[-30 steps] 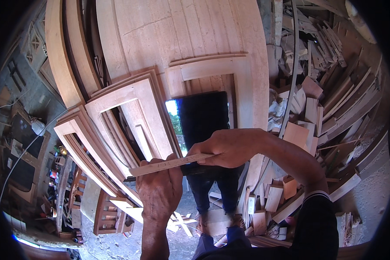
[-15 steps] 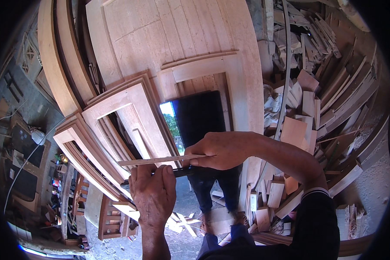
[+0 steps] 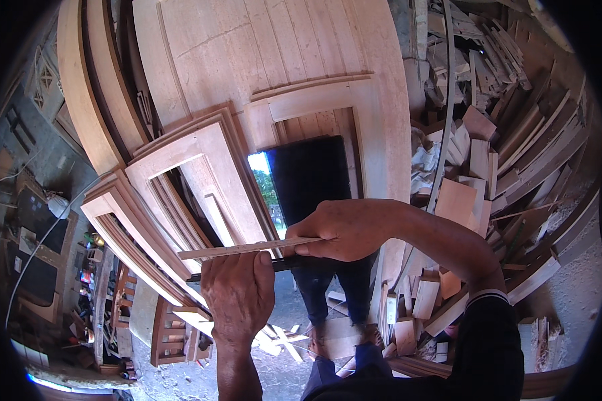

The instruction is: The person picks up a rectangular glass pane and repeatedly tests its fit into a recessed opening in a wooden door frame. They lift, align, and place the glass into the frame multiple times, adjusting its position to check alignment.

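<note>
With right hand (image 3: 344, 230), grasping thin wooden strip (image 3: 214, 253) by right end; with left hand (image 3: 238, 294), clenching dark narrow bar (image 3: 284, 264). Note strip running leftward from right hand, nearly crosswise, passing just beyond left knuckles.

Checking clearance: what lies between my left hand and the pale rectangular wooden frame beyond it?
A thin, pale wooden strip lies between your left hand and that frame in the head view.
</note>
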Demonstrator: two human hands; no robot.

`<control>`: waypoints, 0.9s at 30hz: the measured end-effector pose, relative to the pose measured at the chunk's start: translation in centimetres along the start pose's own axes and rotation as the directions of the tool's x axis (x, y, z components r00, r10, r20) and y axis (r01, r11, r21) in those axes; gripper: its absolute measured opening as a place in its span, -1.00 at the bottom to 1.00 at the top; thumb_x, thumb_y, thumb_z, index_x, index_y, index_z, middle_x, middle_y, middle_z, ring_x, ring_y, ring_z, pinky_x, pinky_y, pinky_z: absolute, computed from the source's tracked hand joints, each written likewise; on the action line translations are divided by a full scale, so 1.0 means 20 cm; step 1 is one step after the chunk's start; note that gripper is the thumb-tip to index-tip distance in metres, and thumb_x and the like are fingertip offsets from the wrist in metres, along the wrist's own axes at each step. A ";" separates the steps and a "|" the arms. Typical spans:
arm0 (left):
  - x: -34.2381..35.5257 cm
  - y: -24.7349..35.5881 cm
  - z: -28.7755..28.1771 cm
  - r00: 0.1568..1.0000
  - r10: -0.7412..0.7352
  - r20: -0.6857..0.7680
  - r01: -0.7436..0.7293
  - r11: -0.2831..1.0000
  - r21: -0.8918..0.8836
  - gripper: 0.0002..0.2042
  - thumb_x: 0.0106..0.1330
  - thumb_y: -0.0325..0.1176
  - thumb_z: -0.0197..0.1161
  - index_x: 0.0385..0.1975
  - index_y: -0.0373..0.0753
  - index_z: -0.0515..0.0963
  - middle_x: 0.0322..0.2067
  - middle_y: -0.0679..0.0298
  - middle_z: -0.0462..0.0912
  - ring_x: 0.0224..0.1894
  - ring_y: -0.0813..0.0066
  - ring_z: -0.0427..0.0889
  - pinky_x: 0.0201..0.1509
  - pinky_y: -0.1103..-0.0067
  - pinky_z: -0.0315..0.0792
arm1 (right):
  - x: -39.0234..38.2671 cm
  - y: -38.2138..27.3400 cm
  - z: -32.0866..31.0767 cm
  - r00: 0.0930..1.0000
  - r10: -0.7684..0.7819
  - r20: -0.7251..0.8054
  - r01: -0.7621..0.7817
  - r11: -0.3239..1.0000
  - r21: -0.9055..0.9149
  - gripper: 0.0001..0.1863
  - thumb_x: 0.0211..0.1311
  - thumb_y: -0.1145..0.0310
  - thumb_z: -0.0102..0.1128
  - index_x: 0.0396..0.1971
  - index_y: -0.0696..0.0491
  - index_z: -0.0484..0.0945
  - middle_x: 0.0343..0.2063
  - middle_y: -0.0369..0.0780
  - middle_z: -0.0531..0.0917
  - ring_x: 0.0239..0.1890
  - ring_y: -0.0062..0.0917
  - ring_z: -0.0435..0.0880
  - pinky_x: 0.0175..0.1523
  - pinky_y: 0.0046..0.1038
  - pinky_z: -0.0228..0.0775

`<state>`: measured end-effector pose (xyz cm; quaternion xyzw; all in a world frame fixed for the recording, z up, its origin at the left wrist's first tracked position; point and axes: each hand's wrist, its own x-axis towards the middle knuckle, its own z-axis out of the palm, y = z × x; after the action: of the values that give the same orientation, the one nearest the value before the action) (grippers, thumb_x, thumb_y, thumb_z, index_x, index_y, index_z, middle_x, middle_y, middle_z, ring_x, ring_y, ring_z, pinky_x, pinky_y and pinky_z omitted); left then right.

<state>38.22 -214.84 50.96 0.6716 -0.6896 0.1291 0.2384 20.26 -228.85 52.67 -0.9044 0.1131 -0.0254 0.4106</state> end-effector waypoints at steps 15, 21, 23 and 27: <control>0.01 -0.04 0.06 0.992 0.096 -0.076 -0.097 0.995 -0.008 -0.59 0.45 -0.28 -0.03 -0.72 -0.22 0.40 -0.76 0.26 0.27 -0.63 0.40 0.24 -0.38 0.36 0.14 | 0.13 0.97 -0.44 0.462 0.304 -0.833 -0.434 0.897 0.087 -0.65 0.36 0.19 0.01 -0.23 0.17 0.63 -0.30 0.07 0.68 -0.18 -0.04 0.66 -0.02 -0.10 0.47; -0.01 -0.04 0.05 0.992 0.091 -0.090 -0.092 0.996 -0.009 -0.59 0.46 -0.28 -0.03 -0.70 -0.23 0.43 -0.76 0.26 0.29 -0.63 0.39 0.26 -0.38 0.35 0.15 | 0.19 1.24 -0.33 0.461 0.287 -0.840 -0.528 0.849 0.001 -0.73 0.35 0.35 0.00 -0.12 0.11 0.64 -0.20 0.08 0.66 -0.04 0.00 0.61 0.08 -0.13 0.42; -0.01 -0.04 0.04 0.993 0.087 -0.084 -0.088 0.996 -0.004 -0.60 0.46 -0.28 -0.04 -0.69 -0.23 0.44 -0.76 0.26 0.30 -0.63 0.40 0.26 -0.37 0.35 0.16 | 0.22 1.24 -0.29 0.417 0.292 -0.861 -0.473 0.878 0.069 -0.73 0.35 0.36 0.01 -0.09 0.09 0.64 -0.18 0.07 0.66 -0.03 -0.02 0.61 0.11 -0.15 0.42; 0.00 -0.03 0.04 0.995 0.079 -0.069 -0.080 0.997 -0.009 -0.60 0.46 -0.28 -0.04 -0.68 -0.23 0.46 -0.76 0.26 0.32 -0.63 0.41 0.26 -0.38 0.35 0.16 | 0.23 1.31 -0.29 0.387 0.240 -0.890 -0.446 0.894 0.047 -0.72 0.33 0.39 0.00 -0.06 0.09 0.62 -0.14 0.09 0.64 -0.02 -0.02 0.60 0.12 -0.15 0.41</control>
<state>38.63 -215.36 50.15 0.6374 -0.7079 0.1571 0.2605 19.18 -250.84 36.62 -0.7523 0.4944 -0.3888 0.1960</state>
